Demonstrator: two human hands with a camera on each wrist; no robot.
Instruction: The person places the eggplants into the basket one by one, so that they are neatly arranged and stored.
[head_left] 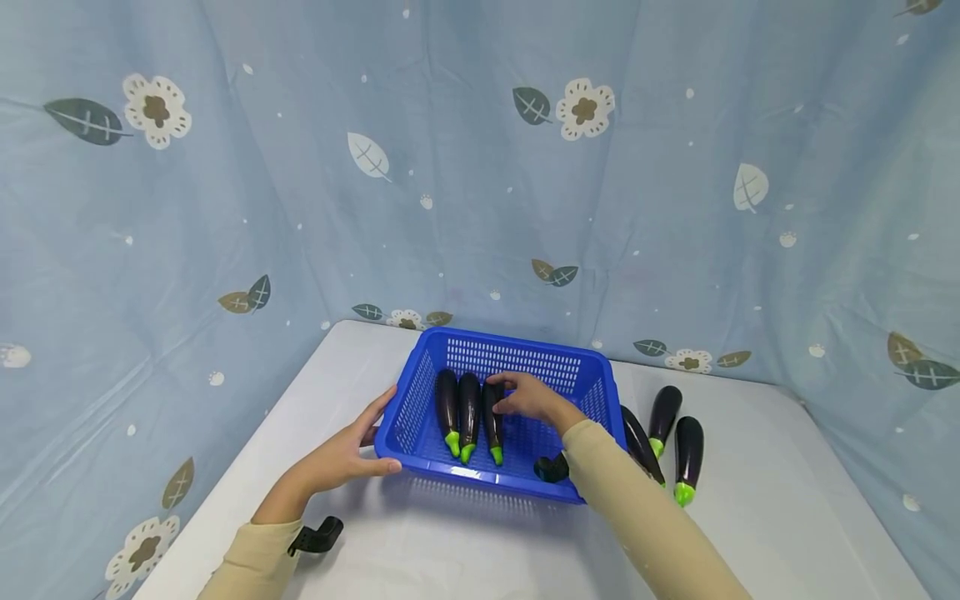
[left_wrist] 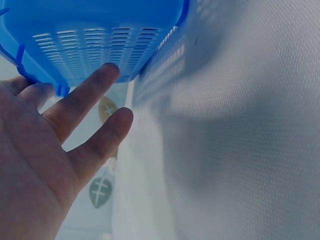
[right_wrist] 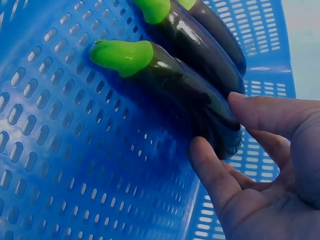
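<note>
3 eggplants [head_left: 469,412] in the blue basket [head_left: 517,342], right grip [head_left: 532,398] round the rightmost [head_left: 492,427] (left grip [head_left: 339,457] straight-fingered at the rim [head_left: 417,362]).

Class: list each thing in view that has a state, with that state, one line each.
Basket, upright, open-topped, on the table.
Inner eggplants, three, lying side by side, green ends nearest.
Outer eggplants, three, lying on the table right of the basket.
Left hand, spread, at the basket's near left corner.
Right hand, holding the rightmost of the inner eggplants by its far end.
Cloth, hanging, creased.
</note>
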